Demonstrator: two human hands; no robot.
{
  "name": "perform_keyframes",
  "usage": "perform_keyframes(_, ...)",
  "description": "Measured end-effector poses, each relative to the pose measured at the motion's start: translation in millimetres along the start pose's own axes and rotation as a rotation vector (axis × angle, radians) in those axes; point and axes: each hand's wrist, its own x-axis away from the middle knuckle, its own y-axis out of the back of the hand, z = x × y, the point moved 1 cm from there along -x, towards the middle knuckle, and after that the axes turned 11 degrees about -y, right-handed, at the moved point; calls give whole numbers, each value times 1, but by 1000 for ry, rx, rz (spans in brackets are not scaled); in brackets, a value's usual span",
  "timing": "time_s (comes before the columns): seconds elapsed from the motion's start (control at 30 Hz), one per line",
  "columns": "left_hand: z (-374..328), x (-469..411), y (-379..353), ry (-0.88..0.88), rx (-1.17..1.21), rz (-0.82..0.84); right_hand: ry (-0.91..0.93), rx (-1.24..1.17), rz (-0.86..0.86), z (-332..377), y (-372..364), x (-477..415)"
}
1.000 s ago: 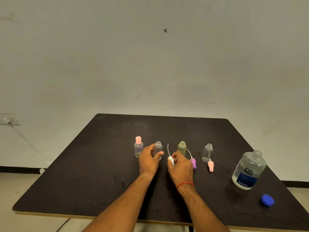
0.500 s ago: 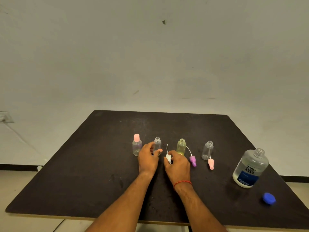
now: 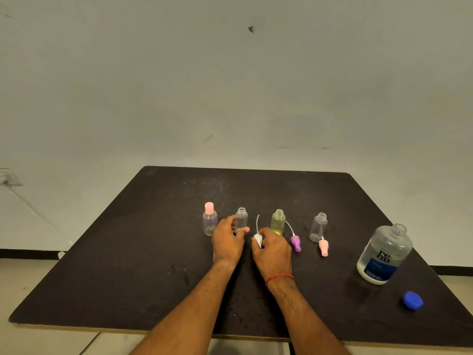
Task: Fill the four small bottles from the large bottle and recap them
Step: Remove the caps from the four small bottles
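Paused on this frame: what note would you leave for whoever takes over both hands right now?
Hands: left hand grips the second small bottle, uncapped; right hand pinches the white spray cap beside it.
On the table: pink-capped bottle far left; yellow bottle and clear bottle open, purple cap and pink cap lying before them. Large bottle open at right, blue lid near it.
Done: one bottle capped.
Left: three caps and the lid; fill levels cannot be told.
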Motion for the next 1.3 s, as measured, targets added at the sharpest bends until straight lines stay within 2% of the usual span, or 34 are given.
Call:
perform_keyframes(0.7, -15, 21, 14, -7, 30, -59, 0, 11, 8, 7, 6, 3)
perform_keyframes(1.0, -1, 27, 77, -101, 7, -206, 42, -22, -37, 15, 13, 11)
perform_keyframes(1.3, 26, 21, 113, -28, -18, -141, 138, -130, -84, 22, 22, 19)
